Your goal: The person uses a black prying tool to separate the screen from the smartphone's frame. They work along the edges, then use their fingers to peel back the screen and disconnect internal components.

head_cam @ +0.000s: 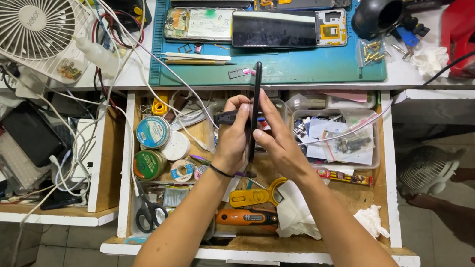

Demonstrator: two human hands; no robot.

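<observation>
Hands meet above the open drawer (126, 156), just below the teal mat (294, 68) on the tabletop. Left hand (232, 136) wraps a thin black phone (255, 102) held on edge, upright, and also pinches a small dark tool (224, 115). Right hand (276, 141) presses thumb and fingers against the phone's edge and face. Step judged: working along the seam of the handset. Next move likely needs steady edge pressure without flexing the panel. Scissors (149, 213) and orange screwdriver (245, 217) lie in the drawer.
</observation>
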